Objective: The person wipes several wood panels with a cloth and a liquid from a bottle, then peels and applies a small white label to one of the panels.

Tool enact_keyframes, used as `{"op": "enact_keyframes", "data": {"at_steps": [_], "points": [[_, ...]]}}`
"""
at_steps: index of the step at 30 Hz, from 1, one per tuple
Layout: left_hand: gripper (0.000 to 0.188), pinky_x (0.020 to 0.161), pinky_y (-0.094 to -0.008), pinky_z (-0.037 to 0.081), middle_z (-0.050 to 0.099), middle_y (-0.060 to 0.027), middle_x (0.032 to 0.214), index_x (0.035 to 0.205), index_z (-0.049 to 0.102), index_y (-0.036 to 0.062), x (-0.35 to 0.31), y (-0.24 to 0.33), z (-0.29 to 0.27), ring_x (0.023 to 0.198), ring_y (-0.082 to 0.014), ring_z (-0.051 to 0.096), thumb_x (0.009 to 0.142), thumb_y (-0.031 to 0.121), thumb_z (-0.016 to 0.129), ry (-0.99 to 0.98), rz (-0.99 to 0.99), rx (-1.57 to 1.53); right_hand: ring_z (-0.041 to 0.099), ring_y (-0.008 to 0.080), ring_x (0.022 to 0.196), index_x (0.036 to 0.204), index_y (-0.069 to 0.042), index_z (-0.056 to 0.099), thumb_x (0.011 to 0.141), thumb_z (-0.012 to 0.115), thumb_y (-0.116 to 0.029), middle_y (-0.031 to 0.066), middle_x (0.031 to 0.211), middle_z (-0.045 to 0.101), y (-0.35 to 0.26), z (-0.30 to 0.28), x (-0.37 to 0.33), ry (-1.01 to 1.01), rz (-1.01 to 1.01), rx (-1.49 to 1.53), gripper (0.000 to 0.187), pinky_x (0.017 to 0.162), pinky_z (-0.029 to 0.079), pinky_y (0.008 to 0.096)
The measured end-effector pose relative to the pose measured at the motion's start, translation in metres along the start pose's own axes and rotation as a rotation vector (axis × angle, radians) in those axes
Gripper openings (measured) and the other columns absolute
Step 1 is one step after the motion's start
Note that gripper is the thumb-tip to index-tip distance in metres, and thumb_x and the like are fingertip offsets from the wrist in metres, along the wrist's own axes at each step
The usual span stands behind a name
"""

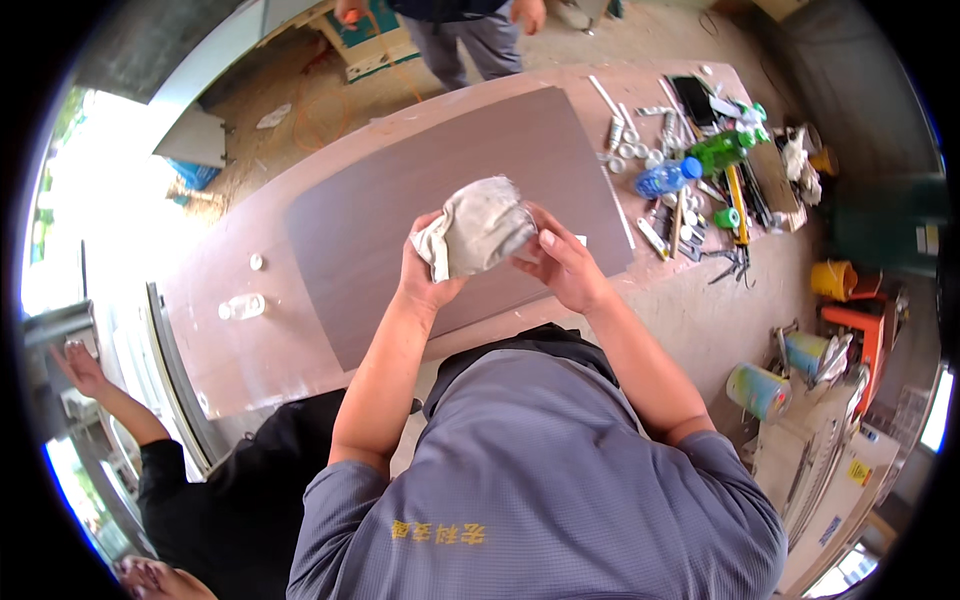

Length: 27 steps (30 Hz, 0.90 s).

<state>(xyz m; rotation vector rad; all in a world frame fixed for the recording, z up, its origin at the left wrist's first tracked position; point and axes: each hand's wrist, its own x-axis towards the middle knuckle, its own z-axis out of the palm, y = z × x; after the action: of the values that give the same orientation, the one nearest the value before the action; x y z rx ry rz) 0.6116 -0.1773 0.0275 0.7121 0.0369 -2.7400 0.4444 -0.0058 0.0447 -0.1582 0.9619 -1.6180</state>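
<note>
A crumpled off-white rag [482,228], grey with smudges, is held up in front of me over the table. My left hand [428,272] grips its left side, with the fingers partly hidden behind the cloth. At the rag's right edge, my right hand [568,262] has its fingers curled against the fabric. Beneath both hands lies a large flat brown-grey panel [385,200] on the pinkish worktable [225,355].
Bottles, a blue one [665,178] and a green one [722,152], stand among tools and small parts at the table's right. A clear bottle [242,306] lies at the left. One person [465,45] stands across the table; another person's arm [120,400] is at my left. Paint cans [758,390] sit at right.
</note>
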Motion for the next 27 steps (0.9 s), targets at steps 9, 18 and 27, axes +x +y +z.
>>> {"op": "enact_keyframes", "data": {"at_steps": [9,18,27], "points": [[0.051,0.100,-0.0327,0.050,0.069,-0.0030,0.126,0.138,0.059,-0.0023,0.059,-0.079,0.053,0.113,-0.0154,0.065,0.105,0.037,0.064,0.027,0.067,0.843,0.070,0.0183,0.103,0.129,0.005,0.068,0.094,0.077,-0.013,0.0071,0.113,0.075,-0.032,-0.085,0.002,0.294,-0.056,-0.284,0.041,0.091,0.056,0.0351],[0.045,0.087,-0.0310,0.055,0.071,-0.0073,0.108,0.126,0.066,0.0008,0.101,-0.114,0.075,0.095,-0.0168,0.069,0.084,0.011,0.074,0.189,0.320,1.722,0.071,0.0193,0.105,0.127,0.002,0.068,0.092,0.074,0.002,0.0078,0.114,0.076,-0.053,-0.111,0.002,0.379,-0.225,-0.515,0.036,0.095,0.057,0.0364],[0.046,0.106,-0.0362,0.050,0.069,-0.0082,0.131,0.139,0.059,0.0050,0.169,-0.107,0.117,0.122,-0.0231,0.065,0.093,0.005,0.067,-0.162,0.190,1.493,0.074,0.0186,0.104,0.132,-0.002,0.067,0.101,0.068,-0.017,0.0104,0.123,0.074,-0.071,-0.130,-0.040,0.081,-0.120,-0.005,0.034,0.091,0.061,0.0380]]}}
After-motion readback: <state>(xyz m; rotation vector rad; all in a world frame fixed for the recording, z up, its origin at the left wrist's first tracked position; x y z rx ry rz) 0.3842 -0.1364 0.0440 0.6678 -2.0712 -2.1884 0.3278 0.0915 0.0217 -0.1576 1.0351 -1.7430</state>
